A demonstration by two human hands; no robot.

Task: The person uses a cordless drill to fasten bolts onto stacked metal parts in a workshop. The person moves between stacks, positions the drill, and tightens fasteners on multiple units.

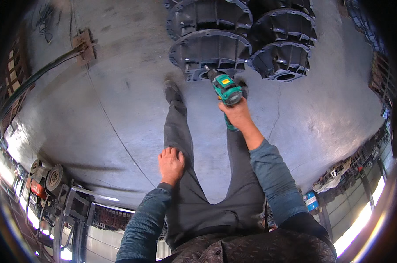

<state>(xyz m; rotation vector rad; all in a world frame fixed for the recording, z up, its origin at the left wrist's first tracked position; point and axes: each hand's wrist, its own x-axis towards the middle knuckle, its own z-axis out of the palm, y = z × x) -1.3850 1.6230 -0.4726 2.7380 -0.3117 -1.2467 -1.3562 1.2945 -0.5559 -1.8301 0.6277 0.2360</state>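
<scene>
My right hand [238,115] is closed around the grip of a green and black cordless drill [227,87]. The drill points away from me, and its tip overlaps the lower rim of a dark cast-metal housing [211,51] on the floor. Whether the tip touches the metal, I cannot tell. This housing is a wide half-round shell with a flanged, holed edge. On my left knee lies my left hand [171,164], holding nothing, its fingers spread over the dark trouser leg [177,131].
More castings stand beyond and to the right, including a smaller housing [281,61]. A post on a rusty base plate [84,47] rises at the left. Wheeled machinery [53,177] is at lower left, a blue can [310,200] at lower right. Cracks run across the grey floor [119,96].
</scene>
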